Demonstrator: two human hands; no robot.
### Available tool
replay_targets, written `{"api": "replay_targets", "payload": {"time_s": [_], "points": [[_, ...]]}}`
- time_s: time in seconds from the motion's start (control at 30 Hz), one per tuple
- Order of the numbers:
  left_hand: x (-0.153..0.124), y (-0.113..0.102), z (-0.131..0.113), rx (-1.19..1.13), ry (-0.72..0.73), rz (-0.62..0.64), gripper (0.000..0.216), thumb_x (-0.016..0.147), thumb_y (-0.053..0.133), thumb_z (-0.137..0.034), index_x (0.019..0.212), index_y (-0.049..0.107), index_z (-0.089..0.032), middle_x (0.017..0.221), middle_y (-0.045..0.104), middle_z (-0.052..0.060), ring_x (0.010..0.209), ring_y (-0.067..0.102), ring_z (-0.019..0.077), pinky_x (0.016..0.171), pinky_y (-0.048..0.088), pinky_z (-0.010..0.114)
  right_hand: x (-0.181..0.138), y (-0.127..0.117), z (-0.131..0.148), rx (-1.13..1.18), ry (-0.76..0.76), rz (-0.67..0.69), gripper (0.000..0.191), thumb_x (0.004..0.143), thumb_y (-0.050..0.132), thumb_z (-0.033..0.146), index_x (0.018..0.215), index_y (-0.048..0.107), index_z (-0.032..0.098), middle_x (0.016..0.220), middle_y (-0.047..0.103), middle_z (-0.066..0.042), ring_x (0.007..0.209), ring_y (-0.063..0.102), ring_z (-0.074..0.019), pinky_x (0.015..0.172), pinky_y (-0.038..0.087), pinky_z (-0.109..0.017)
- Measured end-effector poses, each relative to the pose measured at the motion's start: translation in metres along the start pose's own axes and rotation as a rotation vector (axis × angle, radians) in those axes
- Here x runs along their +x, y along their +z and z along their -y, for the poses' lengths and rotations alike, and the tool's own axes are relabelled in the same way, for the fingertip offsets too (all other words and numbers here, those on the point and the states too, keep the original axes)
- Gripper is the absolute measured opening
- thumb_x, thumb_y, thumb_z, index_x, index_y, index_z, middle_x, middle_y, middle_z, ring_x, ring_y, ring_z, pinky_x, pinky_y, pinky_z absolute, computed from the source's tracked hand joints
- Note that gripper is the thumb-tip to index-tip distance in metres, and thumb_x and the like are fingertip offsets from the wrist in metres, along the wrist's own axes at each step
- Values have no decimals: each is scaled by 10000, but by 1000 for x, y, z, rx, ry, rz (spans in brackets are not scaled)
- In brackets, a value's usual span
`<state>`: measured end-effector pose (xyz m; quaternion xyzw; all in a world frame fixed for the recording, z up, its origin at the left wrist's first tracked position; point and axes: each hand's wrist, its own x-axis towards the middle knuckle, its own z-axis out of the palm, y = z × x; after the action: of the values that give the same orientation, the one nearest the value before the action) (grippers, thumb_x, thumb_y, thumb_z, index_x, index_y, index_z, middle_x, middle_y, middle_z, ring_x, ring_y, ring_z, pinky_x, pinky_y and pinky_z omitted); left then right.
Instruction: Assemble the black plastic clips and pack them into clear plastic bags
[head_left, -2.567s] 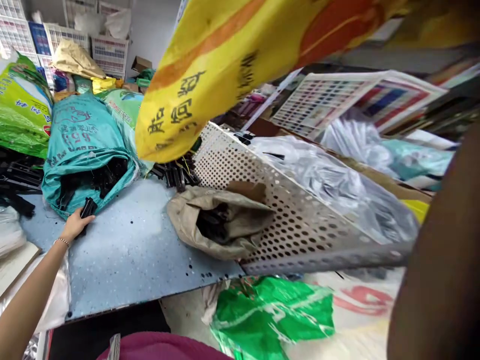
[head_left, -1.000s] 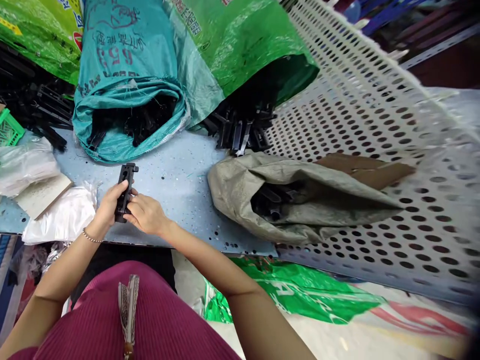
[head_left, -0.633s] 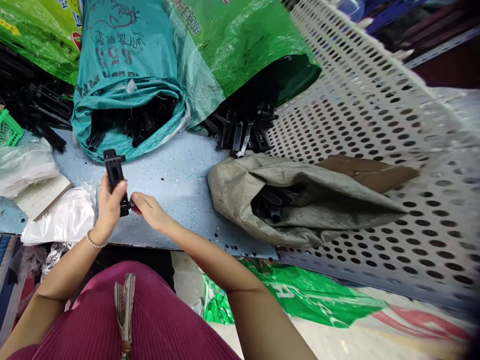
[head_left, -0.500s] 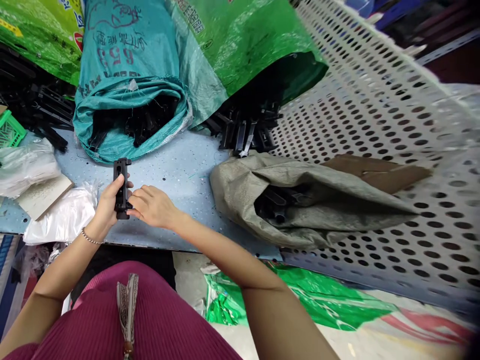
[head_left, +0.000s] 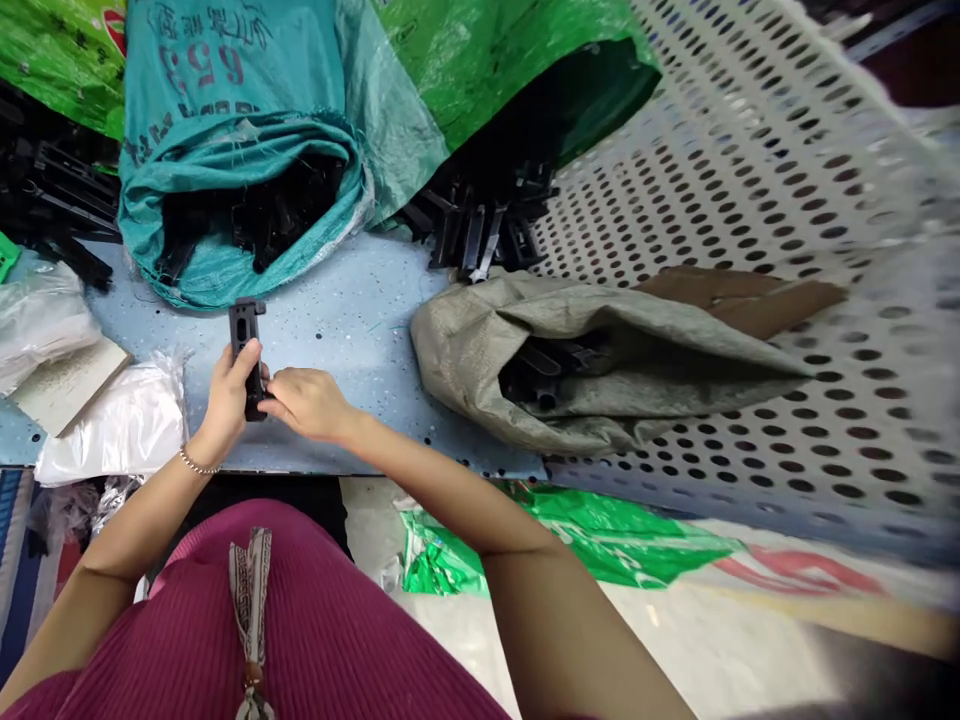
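Note:
My left hand (head_left: pixel 227 400) is wrapped round a long black plastic part (head_left: pixel 243 322) with slots and small end tabs, its thumb lying along the front face. The part stands roughly upright in the view, over the blue speckled table. At its lower right edge my right hand (head_left: pixel 309 403) is closed, thumb and forefinger pinching there; the exact spot they grip is partly hidden. Just beyond the part lies the open mouth of a teal woven sack (head_left: pixel 225 165) with more black parts (head_left: pixel 281 215) inside.
A grey sack (head_left: pixel 465 350) holding black parts lies to the right, against a perforated white panel (head_left: pixel 750 150). Black parts spill from a green sack (head_left: pixel 517 60) at the back. Clear plastic bags (head_left: pixel 120 425) and a flat board (head_left: pixel 71 385) are on the left of the table (head_left: pixel 360 310).
The view has shifted slightly, so the sacks appear higher. The black part leans a little more to the left at its top; both hands keep their hold near its lower half.

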<state>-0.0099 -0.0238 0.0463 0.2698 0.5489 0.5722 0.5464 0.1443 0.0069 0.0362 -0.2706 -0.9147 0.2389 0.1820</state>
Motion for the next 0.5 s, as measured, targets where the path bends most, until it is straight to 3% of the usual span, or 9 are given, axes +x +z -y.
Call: {"api": "replay_targets", "payload": {"time_s": [0.17,0.23,0.3,0.4,0.5], "points": [[6,6,8,17,-15,42,482,786,743,-644,889,607,-193,648,595,-21,582,601,122,575,456,249,-4,-6,-2,52,99,72,375,1040,480,487,814,576,205,826,663,-55,768,585,-192,679,373,-306],[7,7,9,-12,20,23,474,817,711,-646,902,609,-191,651,597,-24,583,610,120,561,452,240,-3,-4,5,229,184,41,394,1035,489,496,777,544,203,796,633,-39,742,571,-170,675,380,-293],[7,7,10,-5,156,-13,444,848,696,-622,931,603,-195,665,599,-31,592,611,113,561,454,231,2,1,13,518,327,44,472,1066,392,504,711,481,206,672,543,2,617,505,-127,609,372,-266],[8,1,11,47,324,-19,408,850,728,-560,995,591,-203,730,629,-31,615,626,108,581,478,225,10,3,19,901,532,141,515,1086,312,505,693,461,206,558,425,54,481,384,-88,485,323,-228],[12,-14,20,71,236,27,428,884,680,-547,1120,588,-201,845,691,5,657,673,126,604,519,237,-5,-14,14,1001,587,208,449,1063,427,496,771,549,178,596,517,46,501,462,-73,482,368,-197]]}}
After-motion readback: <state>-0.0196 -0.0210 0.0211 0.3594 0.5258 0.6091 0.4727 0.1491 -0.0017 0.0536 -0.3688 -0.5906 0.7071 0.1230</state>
